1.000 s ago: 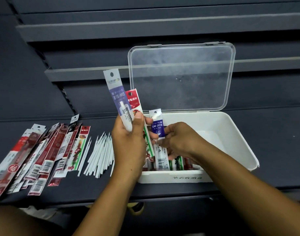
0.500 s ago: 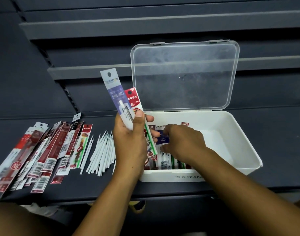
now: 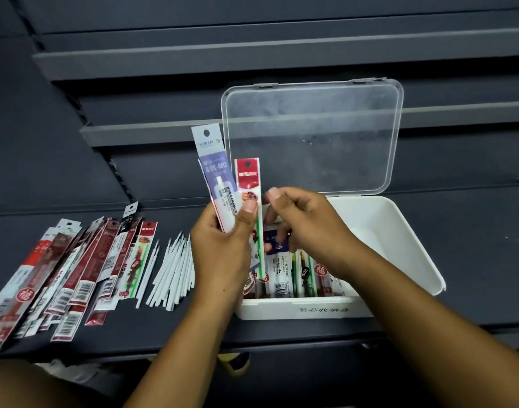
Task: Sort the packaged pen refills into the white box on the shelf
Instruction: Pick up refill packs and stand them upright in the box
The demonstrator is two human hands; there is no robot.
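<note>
Now my left hand [image 3: 222, 248] grips fanned refill packets [image 3: 215, 184] over the white box [image 3: 311, 306]; right hand [image 3: 305, 222] curls beside the red packet [image 3: 248, 178] — contact unclear; a loose pinch could spill them onto the shelf [image 3: 473, 260].

left hand [image 3: 222, 248]: raised, gripping refill packets [image 3: 220, 184] | right hand [image 3: 302, 222]: beside it, fingers curled, grasp unclear

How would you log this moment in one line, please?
left hand: holds packets | right hand: beside red packet, grip unclear | box: open, partly filled
</note>
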